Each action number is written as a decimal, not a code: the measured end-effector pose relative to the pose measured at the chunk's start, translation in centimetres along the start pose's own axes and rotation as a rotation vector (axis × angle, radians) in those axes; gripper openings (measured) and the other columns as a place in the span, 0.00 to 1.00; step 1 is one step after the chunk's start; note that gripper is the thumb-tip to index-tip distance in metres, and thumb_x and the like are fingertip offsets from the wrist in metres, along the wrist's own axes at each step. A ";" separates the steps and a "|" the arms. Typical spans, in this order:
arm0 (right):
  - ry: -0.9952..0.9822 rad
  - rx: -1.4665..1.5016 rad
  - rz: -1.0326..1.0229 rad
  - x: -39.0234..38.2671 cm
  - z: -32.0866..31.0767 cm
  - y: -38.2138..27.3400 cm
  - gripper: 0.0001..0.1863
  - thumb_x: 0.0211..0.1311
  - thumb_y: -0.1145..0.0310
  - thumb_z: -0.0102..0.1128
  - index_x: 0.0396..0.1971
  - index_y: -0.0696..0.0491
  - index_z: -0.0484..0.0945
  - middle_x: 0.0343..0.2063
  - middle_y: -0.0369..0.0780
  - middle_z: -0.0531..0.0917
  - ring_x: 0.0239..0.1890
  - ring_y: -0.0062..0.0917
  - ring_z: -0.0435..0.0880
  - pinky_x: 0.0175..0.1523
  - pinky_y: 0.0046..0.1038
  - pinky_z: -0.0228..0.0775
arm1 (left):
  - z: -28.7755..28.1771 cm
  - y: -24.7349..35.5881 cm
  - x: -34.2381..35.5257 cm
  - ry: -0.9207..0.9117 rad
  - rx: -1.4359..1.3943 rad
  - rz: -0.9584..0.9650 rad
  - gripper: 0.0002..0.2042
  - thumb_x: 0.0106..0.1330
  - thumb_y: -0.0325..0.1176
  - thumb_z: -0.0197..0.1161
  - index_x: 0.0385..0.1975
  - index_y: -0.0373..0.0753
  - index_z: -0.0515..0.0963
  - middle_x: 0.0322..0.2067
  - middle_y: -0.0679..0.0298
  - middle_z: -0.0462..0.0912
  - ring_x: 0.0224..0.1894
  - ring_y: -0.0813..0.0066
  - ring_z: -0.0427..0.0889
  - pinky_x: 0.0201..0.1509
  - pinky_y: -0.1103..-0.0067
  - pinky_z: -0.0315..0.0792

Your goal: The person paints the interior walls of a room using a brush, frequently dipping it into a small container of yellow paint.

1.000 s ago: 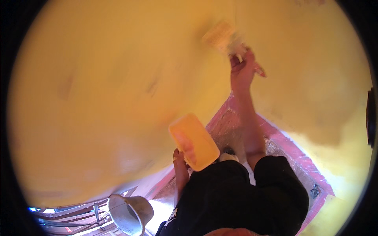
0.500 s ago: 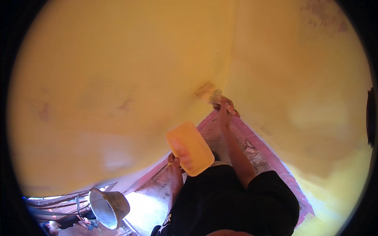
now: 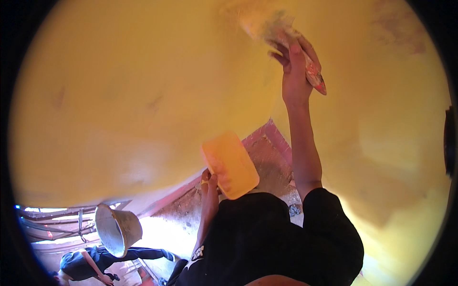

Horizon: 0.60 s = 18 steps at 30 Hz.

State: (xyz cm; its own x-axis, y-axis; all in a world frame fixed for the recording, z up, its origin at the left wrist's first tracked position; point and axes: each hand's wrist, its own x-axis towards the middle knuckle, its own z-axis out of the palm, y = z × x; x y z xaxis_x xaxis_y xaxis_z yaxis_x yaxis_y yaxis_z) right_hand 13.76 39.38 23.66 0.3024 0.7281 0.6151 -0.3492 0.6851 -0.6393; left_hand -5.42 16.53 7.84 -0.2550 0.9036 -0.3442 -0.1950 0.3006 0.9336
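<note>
My right hand (image 3: 298, 66) is raised near the top centre, gripping a paintbrush (image 3: 315, 78) with a paint-spotted handle; its blurred bristles are at the yellow wall (image 3: 143, 86), left of the corner. Lower down, my left hand (image 3: 210, 181) holds an orange plastic tub (image 3: 234, 162) by its left side, above my black shirt. The tub shows an orange-yellow inside, with the fingers faintly showing through.
A pink skirting band (image 3: 281, 138) edges the dusty floor (image 3: 265, 157) in the corner. At lower left are a grey bucket (image 3: 131, 229), bars with cables (image 3: 52, 221), and another person (image 3: 95, 262) in dark clothes bending beside bright floor.
Since half a second ago, my right hand has risen from the corner to higher on the wall with the brush. The tub sits slightly higher, and more of the other person shows.
</note>
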 end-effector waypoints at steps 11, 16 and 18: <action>-0.009 -0.187 0.396 -15.3 -10.9 13.7 0.09 0.69 0.66 0.50 0.38 0.58 0.72 0.34 0.41 0.82 0.35 0.25 0.83 0.40 0.26 0.76 | 0.1 -0.7 -0.5 -0.039 -0.110 0.008 0.23 0.71 0.42 0.44 0.62 0.36 0.60 0.53 0.57 0.70 0.50 0.68 0.75 0.46 0.73 0.75; 0.006 -0.296 0.579 -18.1 -12.8 15.4 0.11 0.70 0.64 0.50 0.37 0.57 0.74 0.33 0.40 0.83 0.34 0.22 0.83 0.41 0.23 0.76 | -1.2 -1.8 0.1 -0.003 -0.072 -0.031 0.22 0.71 0.42 0.44 0.60 0.36 0.61 0.53 0.57 0.70 0.52 0.68 0.75 0.46 0.73 0.76; 0.018 -0.279 0.565 -15.7 -11.1 13.9 0.11 0.69 0.65 0.52 0.37 0.58 0.76 0.33 0.40 0.83 0.33 0.21 0.83 0.40 0.23 0.77 | -1.4 -1.9 0.5 -0.006 -0.144 -0.041 0.22 0.72 0.42 0.44 0.60 0.36 0.62 0.53 0.58 0.71 0.51 0.68 0.76 0.45 0.75 0.76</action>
State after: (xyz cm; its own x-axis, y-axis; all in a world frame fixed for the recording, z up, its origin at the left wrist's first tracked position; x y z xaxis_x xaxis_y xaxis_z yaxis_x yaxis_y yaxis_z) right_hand 14.05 37.67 -0.02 0.1550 0.9778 0.1410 -0.2154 0.1727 -0.9611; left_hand -6.44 15.94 5.73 -0.2387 0.8931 -0.3812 -0.3394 0.2910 0.8945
